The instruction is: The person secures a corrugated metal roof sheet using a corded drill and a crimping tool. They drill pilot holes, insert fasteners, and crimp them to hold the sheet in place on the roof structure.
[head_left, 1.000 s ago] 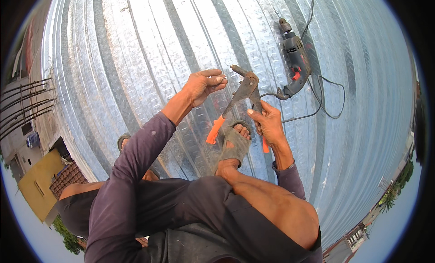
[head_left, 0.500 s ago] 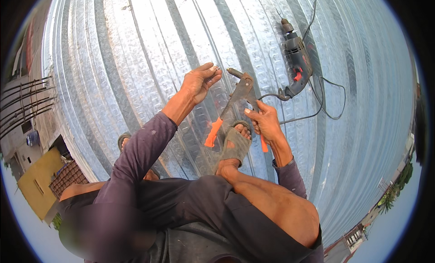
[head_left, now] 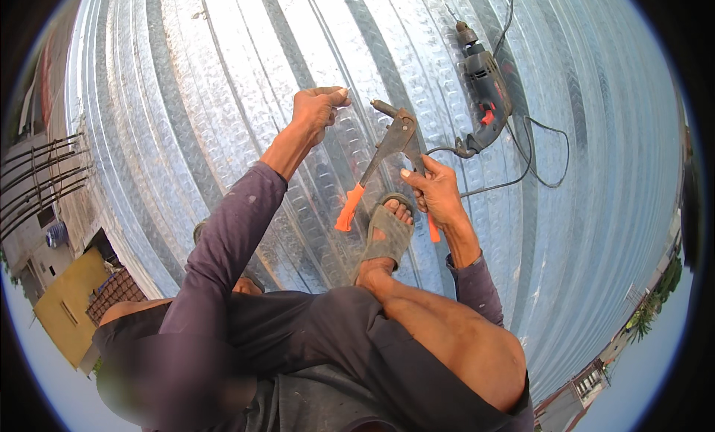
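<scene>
My right hand [head_left: 438, 194] is closed round one orange-gripped handle of a hand riveter [head_left: 399, 134]. The riveter's two handles are spread wide, and its dark nose tilts up to the left. The other orange grip [head_left: 349, 208] hangs free beside my sandaled foot. A little left of the nose, apart from it, my left hand [head_left: 316, 113] pinches thumb and forefinger together. Whatever lies between those fingertips is too small to make out. The remaining fingers of that hand are curled in.
Ribbed metal sheeting [head_left: 246, 82] spreads beneath me. A black corded drill [head_left: 485, 89] with a red trigger lies to the right, its cable [head_left: 547, 182] looping nearby. My sandaled foot [head_left: 387, 231] is planted below the riveter. Bent dark rods [head_left: 45, 175] jut in at the far left.
My left hand has moved up and to the left, away from the riveter's nose, still pinching. The riveter in my right hand has shifted only slightly upward.
</scene>
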The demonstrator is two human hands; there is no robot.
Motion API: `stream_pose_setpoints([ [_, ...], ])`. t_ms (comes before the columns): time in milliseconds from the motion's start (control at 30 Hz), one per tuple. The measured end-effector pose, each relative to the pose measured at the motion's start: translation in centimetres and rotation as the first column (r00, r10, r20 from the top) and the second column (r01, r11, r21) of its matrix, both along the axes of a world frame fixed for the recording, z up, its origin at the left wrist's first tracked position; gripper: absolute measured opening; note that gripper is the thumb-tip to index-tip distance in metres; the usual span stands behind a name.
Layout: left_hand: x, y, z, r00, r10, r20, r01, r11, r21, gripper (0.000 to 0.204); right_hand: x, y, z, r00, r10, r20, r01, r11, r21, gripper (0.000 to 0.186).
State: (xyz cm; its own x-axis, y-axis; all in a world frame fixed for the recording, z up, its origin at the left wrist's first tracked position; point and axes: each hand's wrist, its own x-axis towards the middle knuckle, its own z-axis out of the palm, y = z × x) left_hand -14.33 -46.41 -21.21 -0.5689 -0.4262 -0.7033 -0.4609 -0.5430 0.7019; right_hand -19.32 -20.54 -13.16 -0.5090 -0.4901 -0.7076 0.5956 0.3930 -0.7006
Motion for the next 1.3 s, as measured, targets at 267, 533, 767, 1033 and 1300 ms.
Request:
stream_pose_setpoints([
  [267, -5.2, -7.2, -4.4, 0.886, -0.287, 0.365, 0.452, 0.714, -0.535, 0.025, 0.1, 1.7, -0.5, 0.999, -0.037, 0.006, 0.037, 0.999, 0.024, 0.033],
  [533, -6.8, -8.0, -5.3, 0.737, -0.302, 0.605, 0.652, 0.553, -0.518, 0.026, 0.3, 2.7, -0.5, 0.992, -0.116, 0.046, 0.116, 0.993, 0.002, 0.03],
  [767, -6.9, -8.2, -4.7, 0.707, -0.376, 0.599, 0.692, 0.545, -0.474, 0.018, -0.2, 2.9, -0.7, 0.992, -0.122, 0.028, 0.122, 0.993, 0.001, 0.028],
  [1033, -9.7, -6.9, -4.5, 0.687, -0.251, 0.681, 0.691, 0.514, -0.508, 0.014, -0.5, 1.9, -0.6, 0.995, -0.102, -0.002, 0.102, 0.995, -0.002, 0.026],
  [1300, -7.0, -7.7, -6.3, 0.842, -0.297, 0.451, 0.528, 0.629, -0.571, 0.039, -0.7, 0.8, 0.2, 0.996, -0.084, 0.001, 0.084, 0.996, 0.007, 0.029],
])
